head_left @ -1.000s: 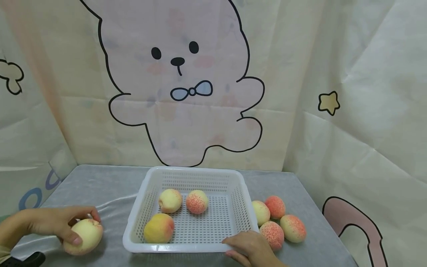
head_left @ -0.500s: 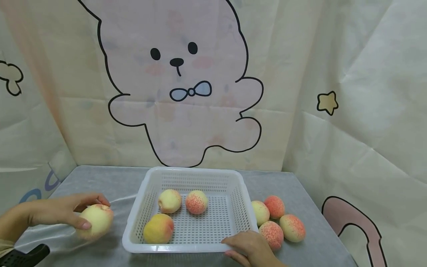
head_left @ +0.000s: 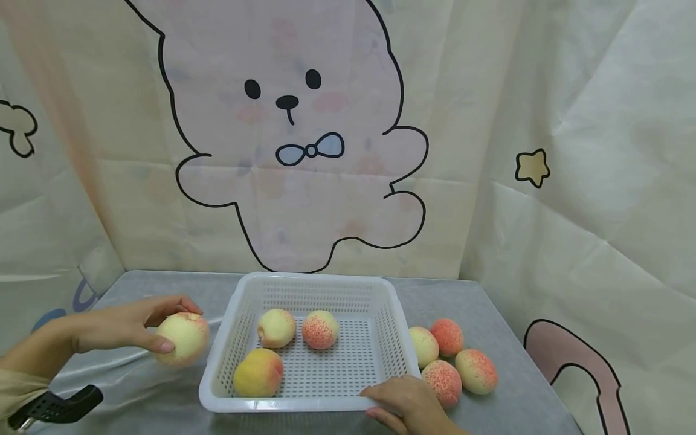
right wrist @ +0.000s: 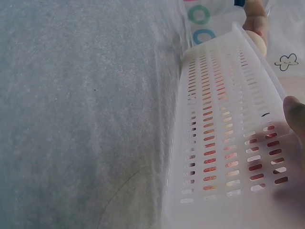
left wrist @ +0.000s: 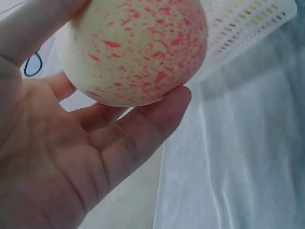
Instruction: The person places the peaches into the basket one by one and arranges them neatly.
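Observation:
My left hand [head_left: 176,324] holds a pale, red-speckled peach [head_left: 185,339] in the air just left of the white perforated basket [head_left: 304,279]. The left wrist view shows the peach [left wrist: 138,47] cupped between thumb and fingers, with the basket's [left wrist: 243,24] wall right behind it. Three peaches lie in the basket: two at the back [head_left: 276,327] [head_left: 319,329] and one at the front left [head_left: 258,372]. At the basket's front right corner my right hand [head_left: 380,402] holds the rim. A fingertip [right wrist: 295,114] lies against the basket's outer wall [right wrist: 224,133].
Several more peaches [head_left: 441,382] lie in a cluster on the grey tablecloth [head_left: 163,290] right of the basket. A cartoon-printed curtain [head_left: 293,151] closes off the back and both sides. A black strap [head_left: 54,408] shows at the lower left.
My left hand has lifted the peach off the table and carried it up and to the right, close to the basket's left wall. The right hand has stayed put.

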{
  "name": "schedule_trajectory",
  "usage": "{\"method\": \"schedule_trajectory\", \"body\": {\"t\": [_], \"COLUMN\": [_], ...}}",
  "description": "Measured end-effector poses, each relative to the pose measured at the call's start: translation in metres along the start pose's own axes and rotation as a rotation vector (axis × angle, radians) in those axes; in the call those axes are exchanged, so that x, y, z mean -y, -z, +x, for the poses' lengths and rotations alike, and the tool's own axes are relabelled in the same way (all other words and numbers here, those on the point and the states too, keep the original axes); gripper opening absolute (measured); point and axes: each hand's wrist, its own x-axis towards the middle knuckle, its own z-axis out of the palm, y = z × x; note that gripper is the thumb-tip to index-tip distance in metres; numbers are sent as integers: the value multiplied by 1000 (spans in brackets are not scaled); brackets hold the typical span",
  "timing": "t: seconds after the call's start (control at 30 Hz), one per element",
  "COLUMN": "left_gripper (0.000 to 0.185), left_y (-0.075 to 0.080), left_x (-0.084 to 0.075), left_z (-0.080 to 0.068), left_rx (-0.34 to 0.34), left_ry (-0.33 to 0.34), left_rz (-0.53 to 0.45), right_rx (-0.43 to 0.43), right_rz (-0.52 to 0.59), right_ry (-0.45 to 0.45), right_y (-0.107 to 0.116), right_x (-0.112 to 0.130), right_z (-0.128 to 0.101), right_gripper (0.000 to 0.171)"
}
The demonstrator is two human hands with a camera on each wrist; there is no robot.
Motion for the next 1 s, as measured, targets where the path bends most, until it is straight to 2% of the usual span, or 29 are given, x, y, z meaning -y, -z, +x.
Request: {"method": "schedule_trajectory", "body": {"t": [0.17, 0.3, 0.4, 0.53, 0.73, 1.0], "left_gripper": [44, 44, 44, 44, 45, 46], "left_y": [-4, -6, -7, -11, -19, -36], "left_x": [-11, -17, -21, -24, -33, -49], "left_z": [12, 22, 29, 41, 60, 84], "left_rx": [-16, -26, -37, -61, -89, -85], "left_ry": [-8, -22, -54, -84, -65, -95], "left_rz": [33, 53, 71, 113, 144, 208], "right_rx": [-2, -20, -34, -21, -23, -31], "right_rz": [10, -3, -17, -12, -15, -21], "right_ry": [-13, 21, 39, 10, 18, 33], "right_y": [0, 0, -1, -1, -3, -3], "right_x": [1, 0, -1, 0, -1, -2], "right_z": [-1, 0, 1, 0, 0, -1], "right_gripper": [18, 18, 18, 18, 17, 17]}}
